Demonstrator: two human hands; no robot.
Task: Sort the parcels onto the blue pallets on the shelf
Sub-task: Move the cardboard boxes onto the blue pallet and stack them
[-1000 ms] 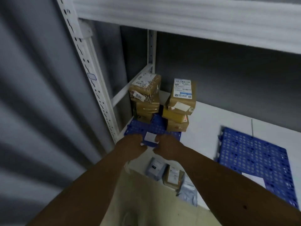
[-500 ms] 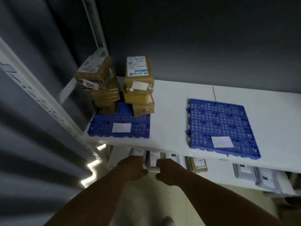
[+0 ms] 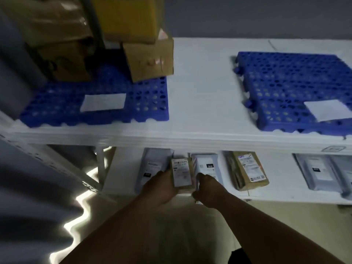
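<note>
Both my hands are on the lower shelf, around a small brown parcel [image 3: 182, 173] with a white label. My left hand [image 3: 160, 189] grips its left side and my right hand [image 3: 207, 188] closes on its right side. On the upper shelf lie two blue pallets. The left blue pallet [image 3: 144, 100] carries stacked brown cardboard boxes [image 3: 148, 60] at its back and a white label at its front. Only a white label lies on the right blue pallet [image 3: 285, 88].
More parcels lie on the lower shelf: grey mailer bags [image 3: 152, 164] beside my hands, a brown parcel [image 3: 247, 170] to the right, further grey bags [image 3: 320, 172] at far right. The upper white shelf edge [image 3: 190, 140] overhangs them. A perforated upright [image 3: 57, 168] stands left.
The view dropped and moved closer to the lower shelf. Both hands reached forward under the upper shelf and closed on the small brown parcel.
</note>
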